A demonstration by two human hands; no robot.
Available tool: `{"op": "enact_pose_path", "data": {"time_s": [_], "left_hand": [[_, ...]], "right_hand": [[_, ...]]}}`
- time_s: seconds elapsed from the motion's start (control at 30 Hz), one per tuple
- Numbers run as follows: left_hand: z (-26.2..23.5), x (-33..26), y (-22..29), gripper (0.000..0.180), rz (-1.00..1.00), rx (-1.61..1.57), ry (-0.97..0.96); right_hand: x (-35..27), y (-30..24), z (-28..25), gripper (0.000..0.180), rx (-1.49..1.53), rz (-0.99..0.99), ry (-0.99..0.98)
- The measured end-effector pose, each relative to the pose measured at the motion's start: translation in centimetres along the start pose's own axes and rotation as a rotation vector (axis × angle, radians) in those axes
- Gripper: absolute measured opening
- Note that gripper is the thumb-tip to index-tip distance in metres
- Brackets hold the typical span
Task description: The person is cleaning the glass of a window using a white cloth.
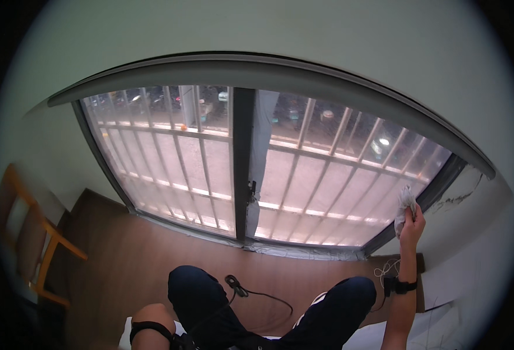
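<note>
My right hand is raised at the lower right of the window, its fingers closed around a crumpled whitish cloth. The cloth is at the lower right part of the right glass pane, next to the grey frame; whether it touches the glass I cannot tell. A black strap circles my right wrist. Of my left arm, only a bent part with a black band shows at the bottom edge, and the left hand is out of sight.
White bars stand outside the glass. A dark upright frame with a latch divides the panes. An orange wooden chair is at the left. A black cable lies by my knees, and a pale cord near my right forearm.
</note>
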State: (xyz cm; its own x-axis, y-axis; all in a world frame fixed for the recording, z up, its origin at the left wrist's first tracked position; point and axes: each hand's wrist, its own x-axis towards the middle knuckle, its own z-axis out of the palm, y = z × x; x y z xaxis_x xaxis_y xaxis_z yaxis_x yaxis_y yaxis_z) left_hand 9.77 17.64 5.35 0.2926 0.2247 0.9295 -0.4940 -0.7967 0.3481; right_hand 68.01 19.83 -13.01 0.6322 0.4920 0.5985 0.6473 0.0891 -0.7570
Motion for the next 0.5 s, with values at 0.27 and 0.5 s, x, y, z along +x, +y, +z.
{"op": "enact_pose_path", "data": {"time_s": [0.27,0.5], "left_hand": [[0.9,0.7,-0.2,0.064,-0.297,-0.059,0.026],[3.7,4.6,1.8,0.044,-0.910,-0.292,-0.043]], "right_hand": [[-0.5,1.6,0.0,0.022,0.094,0.009,0.030],[-0.5,3.3,-2.1,0.025,0.110,0.049,0.042]]}}
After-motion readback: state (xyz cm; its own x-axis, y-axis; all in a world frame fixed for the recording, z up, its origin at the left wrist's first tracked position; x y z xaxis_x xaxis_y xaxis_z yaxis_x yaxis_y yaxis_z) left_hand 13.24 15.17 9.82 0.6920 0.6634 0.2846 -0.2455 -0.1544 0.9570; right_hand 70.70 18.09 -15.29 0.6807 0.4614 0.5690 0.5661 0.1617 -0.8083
